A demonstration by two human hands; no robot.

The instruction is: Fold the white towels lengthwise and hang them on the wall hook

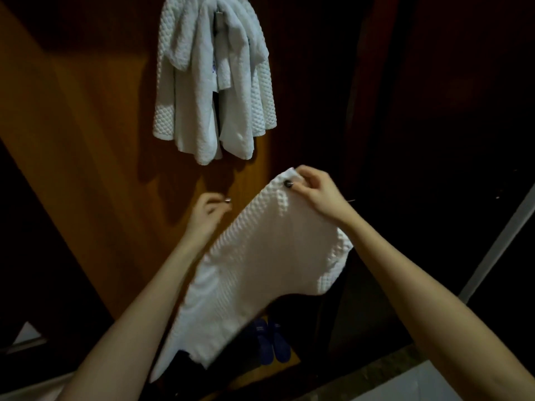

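Note:
A white waffle-textured towel (254,264) hangs in front of me, draped down between my arms. My right hand (314,188) pinches its top corner, thumb and fingers curled on the cloth. My left hand (210,211) is just left of the towel's upper edge with fingers curled; it seems to hold nothing, and the towel's edge hides part of it. Above, several white towels (214,82) hang bunched from a wall hook (218,13) that shows only as a small metal bit between the folds.
The hook sits on a brown wooden panel (95,125). To the right is a dark wooden door or wall (434,111). A pair of blue slippers (270,340) lies on the floor below the towel. A pale ledge (419,383) runs at the bottom right.

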